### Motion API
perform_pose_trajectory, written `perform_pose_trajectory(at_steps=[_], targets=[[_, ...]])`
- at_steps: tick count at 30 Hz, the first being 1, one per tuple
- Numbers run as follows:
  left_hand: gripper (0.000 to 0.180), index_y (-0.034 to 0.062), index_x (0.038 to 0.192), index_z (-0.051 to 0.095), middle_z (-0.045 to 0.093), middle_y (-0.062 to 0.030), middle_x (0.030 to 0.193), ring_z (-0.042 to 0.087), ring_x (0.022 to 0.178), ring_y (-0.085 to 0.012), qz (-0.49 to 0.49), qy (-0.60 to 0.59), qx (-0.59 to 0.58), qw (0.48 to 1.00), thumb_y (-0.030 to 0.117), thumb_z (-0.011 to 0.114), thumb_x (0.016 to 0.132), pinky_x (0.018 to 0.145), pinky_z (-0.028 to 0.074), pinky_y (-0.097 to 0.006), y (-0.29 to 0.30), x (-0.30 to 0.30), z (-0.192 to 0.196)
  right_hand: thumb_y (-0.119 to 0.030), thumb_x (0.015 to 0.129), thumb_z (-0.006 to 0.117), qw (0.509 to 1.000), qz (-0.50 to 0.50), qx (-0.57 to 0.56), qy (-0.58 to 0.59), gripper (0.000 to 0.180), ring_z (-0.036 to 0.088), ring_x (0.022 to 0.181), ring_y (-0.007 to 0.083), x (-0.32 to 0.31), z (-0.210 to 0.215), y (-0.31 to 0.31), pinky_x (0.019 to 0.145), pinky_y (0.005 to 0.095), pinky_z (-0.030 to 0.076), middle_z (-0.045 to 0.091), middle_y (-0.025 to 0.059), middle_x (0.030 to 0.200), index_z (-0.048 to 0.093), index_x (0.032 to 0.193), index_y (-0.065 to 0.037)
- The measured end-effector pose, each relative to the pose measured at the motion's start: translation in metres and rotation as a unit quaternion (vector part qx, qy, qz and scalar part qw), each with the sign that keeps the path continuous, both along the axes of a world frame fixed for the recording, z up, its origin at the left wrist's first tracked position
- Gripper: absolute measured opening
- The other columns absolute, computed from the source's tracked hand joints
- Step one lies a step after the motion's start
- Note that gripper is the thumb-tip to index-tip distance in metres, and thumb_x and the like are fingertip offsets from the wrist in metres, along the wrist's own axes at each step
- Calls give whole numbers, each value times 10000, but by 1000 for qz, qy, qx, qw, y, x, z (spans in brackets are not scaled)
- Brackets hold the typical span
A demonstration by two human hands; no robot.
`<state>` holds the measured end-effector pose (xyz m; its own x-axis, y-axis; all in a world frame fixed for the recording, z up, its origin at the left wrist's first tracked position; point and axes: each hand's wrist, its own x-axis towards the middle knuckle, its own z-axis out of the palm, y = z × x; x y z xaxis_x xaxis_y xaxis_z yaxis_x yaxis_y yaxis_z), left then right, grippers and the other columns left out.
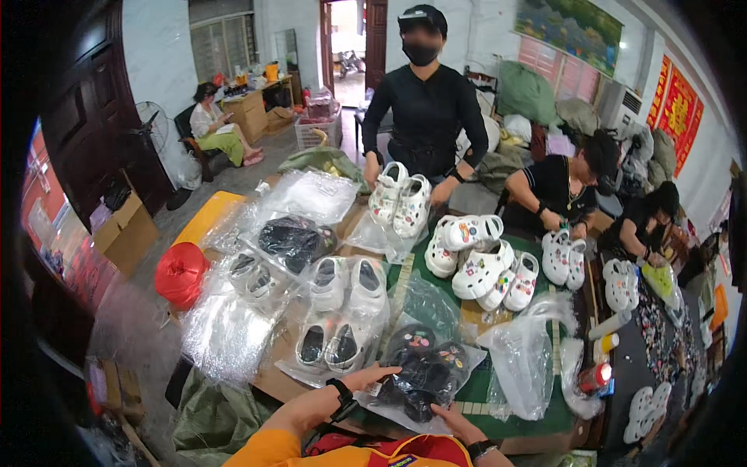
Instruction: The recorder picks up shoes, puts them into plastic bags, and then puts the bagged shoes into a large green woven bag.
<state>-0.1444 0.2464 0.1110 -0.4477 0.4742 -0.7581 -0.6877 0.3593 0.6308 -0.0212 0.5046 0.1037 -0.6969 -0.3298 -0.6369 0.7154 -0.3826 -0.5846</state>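
Observation:
Before me lies a pair of black clogs (424, 370) with colourful charms, inside a clear plastic bag. My left hand (372, 378) holds the bag's left side, its fingers reaching over the plastic. At the lower right corner, my right hand (454, 420) grips the bag near one clog's end; some of its fingers are hidden. Just left of the bag lie bagged white clogs (342, 319), in pairs. Beyond them is another bagged dark pair (296, 240). Empty-looking clear bags (521, 366) lie to the right on the green mat (498, 393).
Loose white clogs (482, 268) are heaped on the table's right half. Across from me a person (424, 109) handles white clogs (401, 201). Two people work at the right beside scattered charms (669, 335). A red bundle (181, 274) sits at left, and a red-topped jar (595, 377) at right.

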Motion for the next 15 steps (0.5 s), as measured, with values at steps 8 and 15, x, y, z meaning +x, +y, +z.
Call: perform_pose_trajectory(at_steps=[8, 15], targets=[[756, -23, 1232, 264, 494, -84, 984, 485, 901, -138, 199, 42, 115, 972, 360, 633, 694, 717, 430, -277, 7, 60, 121, -207, 588, 763, 960, -49, 220, 168, 1114, 281, 1157, 259, 28, 64, -8, 958, 367, 259, 223, 172, 1267, -90, 1273, 1], [813, 105, 1359, 58, 365, -113, 1253, 450, 1024, -155, 300, 242, 250, 888, 191, 569, 732, 888, 339, -276, -43, 74, 124, 53, 546, 721, 958, 24, 267, 106, 1110, 410, 1039, 239, 8, 142, -44, 913, 326, 332, 371, 160, 1191, -82, 1304, -54]])
